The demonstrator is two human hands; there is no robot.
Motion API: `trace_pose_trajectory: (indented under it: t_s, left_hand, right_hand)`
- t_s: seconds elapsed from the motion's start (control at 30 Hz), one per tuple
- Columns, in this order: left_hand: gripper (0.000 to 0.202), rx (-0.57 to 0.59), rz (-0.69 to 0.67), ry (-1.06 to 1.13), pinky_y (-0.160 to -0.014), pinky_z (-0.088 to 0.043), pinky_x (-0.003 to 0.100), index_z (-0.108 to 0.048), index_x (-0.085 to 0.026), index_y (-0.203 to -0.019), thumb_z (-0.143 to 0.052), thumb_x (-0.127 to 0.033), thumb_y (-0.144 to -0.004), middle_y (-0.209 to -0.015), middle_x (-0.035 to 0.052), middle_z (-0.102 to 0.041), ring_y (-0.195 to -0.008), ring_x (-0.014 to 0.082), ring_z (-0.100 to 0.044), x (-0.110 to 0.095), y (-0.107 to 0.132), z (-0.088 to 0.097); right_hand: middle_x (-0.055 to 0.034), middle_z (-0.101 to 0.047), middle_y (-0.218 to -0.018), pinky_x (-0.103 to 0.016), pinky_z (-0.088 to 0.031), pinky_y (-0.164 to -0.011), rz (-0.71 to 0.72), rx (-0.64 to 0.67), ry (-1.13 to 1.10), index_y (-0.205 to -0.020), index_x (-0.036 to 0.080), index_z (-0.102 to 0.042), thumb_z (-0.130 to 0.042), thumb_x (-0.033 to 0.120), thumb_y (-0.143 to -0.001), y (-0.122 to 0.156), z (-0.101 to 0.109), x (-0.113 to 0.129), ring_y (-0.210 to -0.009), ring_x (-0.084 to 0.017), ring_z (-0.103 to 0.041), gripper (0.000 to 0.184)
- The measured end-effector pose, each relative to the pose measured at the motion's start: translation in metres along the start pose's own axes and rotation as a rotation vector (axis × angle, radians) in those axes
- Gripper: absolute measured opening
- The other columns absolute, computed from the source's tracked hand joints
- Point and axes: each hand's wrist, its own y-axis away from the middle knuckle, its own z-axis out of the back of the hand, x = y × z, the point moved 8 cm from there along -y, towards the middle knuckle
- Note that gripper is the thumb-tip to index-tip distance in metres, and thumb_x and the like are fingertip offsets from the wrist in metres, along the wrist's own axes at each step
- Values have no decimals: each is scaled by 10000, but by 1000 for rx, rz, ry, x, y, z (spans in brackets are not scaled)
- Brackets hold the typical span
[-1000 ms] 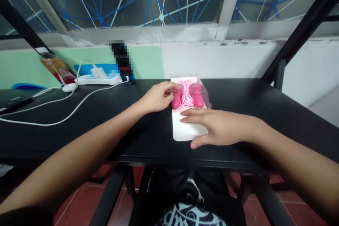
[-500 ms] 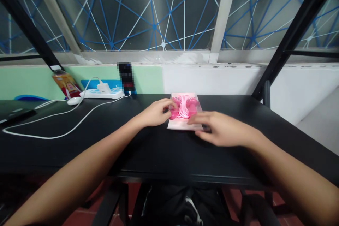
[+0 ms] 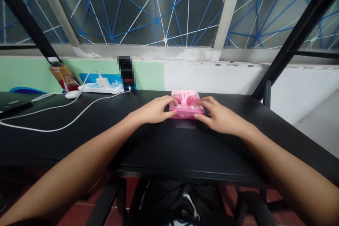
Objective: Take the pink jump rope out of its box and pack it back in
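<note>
A small pink box [image 3: 186,113] sits on the black desk in front of me. Through its top shows a bundle of pale pink cord [image 3: 184,99] between rounded deep-pink pieces [image 3: 192,99]; it looks like a jump rope. My left hand [image 3: 160,108] grips the left side of the box, fingers on top and thumb at the front corner. At the right side, my right hand [image 3: 219,116] holds it the same way, thumb by the front face. A faint clear or shiny patch shows on the desk just before the box.
On the left of the desk [image 3: 159,148] lie a white power strip [image 3: 102,88] with a charger, a white mouse [image 3: 72,94] and a looping white cable [image 3: 47,130]. A tilted drink bottle [image 3: 65,76] and a blurred-out dark upright object [image 3: 126,72] stand near the wall.
The pale flap at the front of the box has given way to a pink front panel. My right hand has moved from above the flap to the box's right side; both hands now grip it.
</note>
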Motion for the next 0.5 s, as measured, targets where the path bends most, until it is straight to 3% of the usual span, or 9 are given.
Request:
trace_pose_trajectory:
  t_s: [0.1, 0.27, 0.4, 0.5]
  left_hand:
    - [334, -13, 22, -15, -894, -461, 326, -572, -208, -1189, -565, -337, -881, -1204, 66, -628, -1012, 197, -616, 11, 2, -4]
    - [353, -47, 60, -44, -852, -461, 305, -612, -225, -1136, -652, -355, -810, -1185, 70, -589, -1001, 200, -599, 21, 7, -7]
    - [303, 5, 162, -59, -724, -453, 290, -601, -213, -1126, -596, -331, -847, -840, 15, -638, -737, 161, -614, 26, 4, -9]
    - [310, 115, 216, 85, -671, -453, 270, -552, -203, -1170, -536, -278, -870, -669, -31, -637, -631, 144, -620, 25, 2, -8]
  right_hand:
    - [-104, -577, -1198, -409, -515, -861, -32, -13, 39, -1274, 259, -563, -565, 471, -882, -2, -5, -7, -933, -253, -649, 446]
    - [-7, -679, -769, -292, -485, -628, -103, 34, -59, -1184, 230, -600, -598, 333, -866, -10, -22, -14, -671, -178, -634, 334]
    - [-1, -692, -740, -274, -465, -608, -134, 20, -128, -1119, 203, -603, -597, 309, -868, -13, -18, -13, -659, -167, -637, 272]
    - [6, -692, -701, -280, -478, -619, -133, 109, -226, -1183, 191, -559, -542, 298, -899, -11, -11, -15, -632, -163, -645, 305]
